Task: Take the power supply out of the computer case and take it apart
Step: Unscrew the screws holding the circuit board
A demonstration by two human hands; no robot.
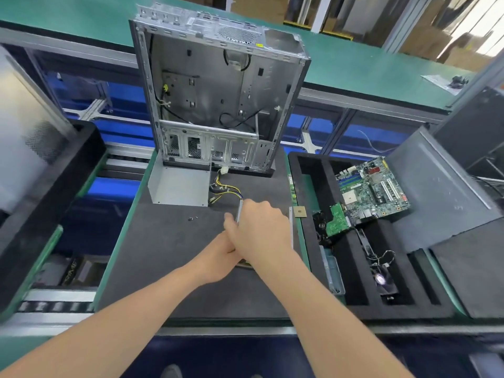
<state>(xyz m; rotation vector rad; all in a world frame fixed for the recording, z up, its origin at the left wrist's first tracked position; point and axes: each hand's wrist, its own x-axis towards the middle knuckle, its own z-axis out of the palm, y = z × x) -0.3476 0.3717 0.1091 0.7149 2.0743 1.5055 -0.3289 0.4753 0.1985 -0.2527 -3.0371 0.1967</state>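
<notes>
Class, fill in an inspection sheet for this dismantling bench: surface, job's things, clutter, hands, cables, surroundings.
Surface: dark mat on a green-edged bench.
Job's things: computer case upright and open at the mat's far edge; grey metal cover on the mat before it; power supply body mostly hidden under the hands.
Clutter: small screws loose on the mat; chip at its right edge.
Hands: right hand grips the power supply body's metal edge; left hand beside it, fingers hidden.
Cables: yellow and black wires run from the power supply body toward the case.
Surroundings: foam tray on the right holds a motherboard and a fan.
</notes>
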